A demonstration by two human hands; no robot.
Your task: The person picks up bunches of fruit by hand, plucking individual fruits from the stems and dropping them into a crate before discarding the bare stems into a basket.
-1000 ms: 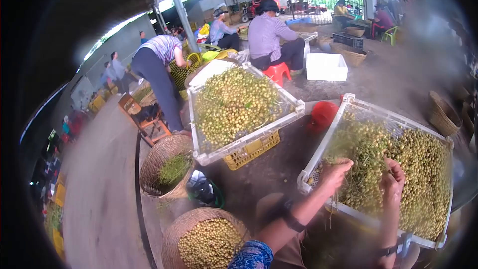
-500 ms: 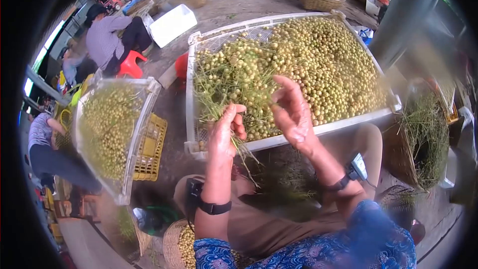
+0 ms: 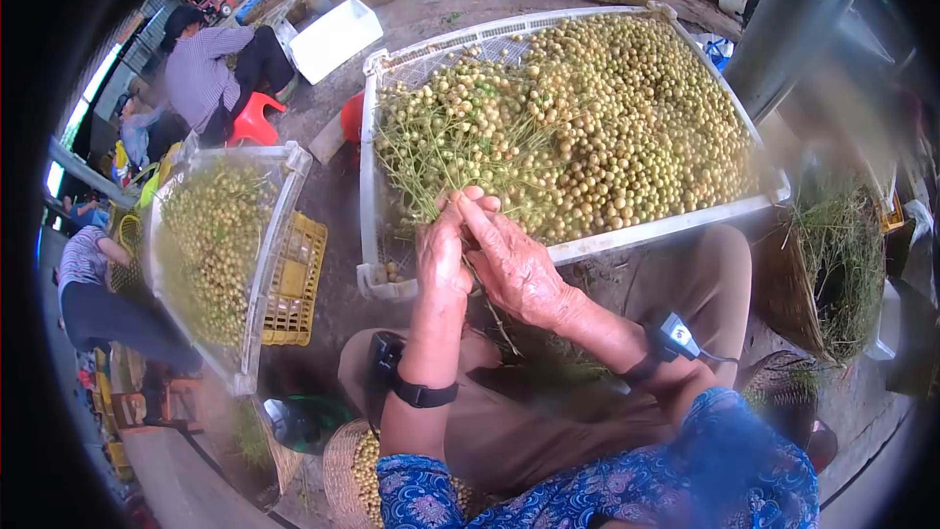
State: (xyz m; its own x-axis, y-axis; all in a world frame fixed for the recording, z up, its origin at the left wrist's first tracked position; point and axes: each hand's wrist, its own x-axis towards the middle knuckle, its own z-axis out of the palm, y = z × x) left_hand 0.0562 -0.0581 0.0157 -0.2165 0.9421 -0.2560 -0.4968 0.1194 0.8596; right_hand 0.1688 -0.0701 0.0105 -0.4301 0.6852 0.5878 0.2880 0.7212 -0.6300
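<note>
My left hand (image 3: 446, 253) is closed around a bunch of thin green fruit stems (image 3: 423, 176), whose bare woody ends poke out below the wrist. My right hand (image 3: 514, 269) meets it at the fingertips, its thumb and fingers pressed together on the same stems. Just beyond both hands, a white plastic mesh tray (image 3: 612, 238) carries a thick layer of small round yellow-green fruits (image 3: 636, 127). Fruits still on their stems lie at the tray's left side, loose ones at its middle and right. The exact grip between the fingers is partly hidden.
A second fruit tray (image 3: 250, 333) rests at left on a yellow crate (image 3: 297, 279). At right stands a basket of stripped stems (image 3: 832, 274) beside a metal post (image 3: 803, 20). A woven basket (image 3: 343, 475) with fruits sits low. A seated person (image 3: 206, 69) works beyond.
My right hand has come left and down from above the fruits to join my left hand at the stems. The view has shifted slightly.
</note>
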